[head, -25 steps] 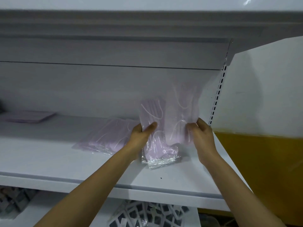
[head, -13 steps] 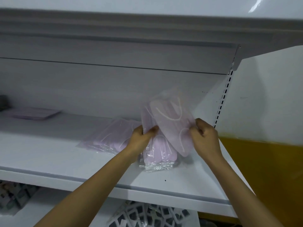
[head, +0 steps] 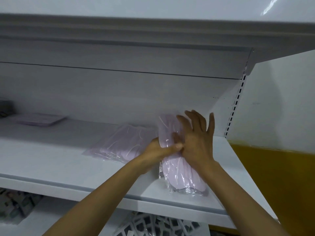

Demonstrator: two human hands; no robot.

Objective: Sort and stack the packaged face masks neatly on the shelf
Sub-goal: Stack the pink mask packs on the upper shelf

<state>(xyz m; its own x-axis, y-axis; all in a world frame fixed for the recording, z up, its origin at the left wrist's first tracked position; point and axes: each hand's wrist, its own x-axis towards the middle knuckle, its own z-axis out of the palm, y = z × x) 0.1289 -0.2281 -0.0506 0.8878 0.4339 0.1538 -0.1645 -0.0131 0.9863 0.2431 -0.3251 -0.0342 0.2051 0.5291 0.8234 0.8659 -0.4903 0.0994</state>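
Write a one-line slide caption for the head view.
Left hand grips a bundle of lilac mask packs on the white shelf while the right hand presses it with spread fingers.

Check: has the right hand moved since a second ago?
Yes. The right hand has shifted left, away from the slotted upright, onto the mask pack.
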